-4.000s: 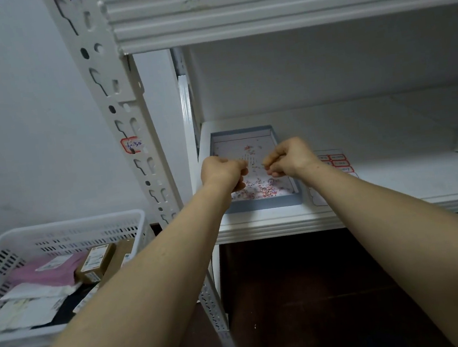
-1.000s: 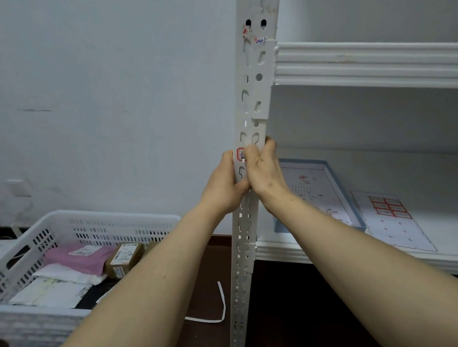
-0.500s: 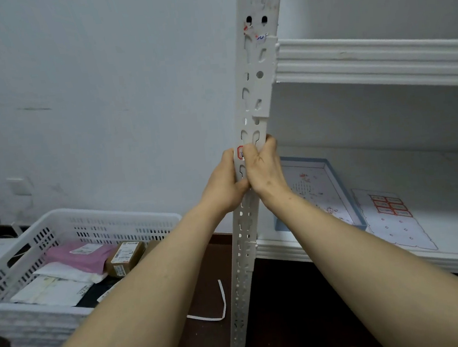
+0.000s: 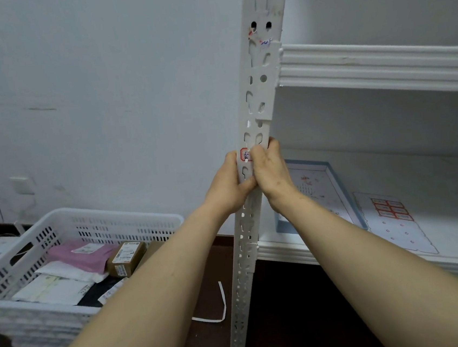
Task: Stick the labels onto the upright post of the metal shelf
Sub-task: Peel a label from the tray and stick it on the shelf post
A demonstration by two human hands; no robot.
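Observation:
The white slotted upright post [image 4: 258,85] of the metal shelf runs from the top of the head view down to the floor. A red-bordered label [image 4: 244,153] with blue writing sits on its front face at mid height. My left hand [image 4: 227,184] grips the post from the left, just below and beside that label. My right hand [image 4: 271,169] wraps the post from the right, its thumb pressing on the label's right part. Higher up the post, another small label with blue writing [image 4: 264,41] is stuck near two round holes.
A sheet of red-bordered labels [image 4: 393,212] lies on the lower shelf board [image 4: 455,237], next to a blue-rimmed tray [image 4: 346,200]. The upper shelf beam [image 4: 380,64] crosses at right. A white basket [image 4: 113,216] of parcels stands on the dark floor at left.
Four seconds ago both hands were pinching something over the blue tray on the shelf. They now hold the post at the red label. Over the last second they have barely moved.

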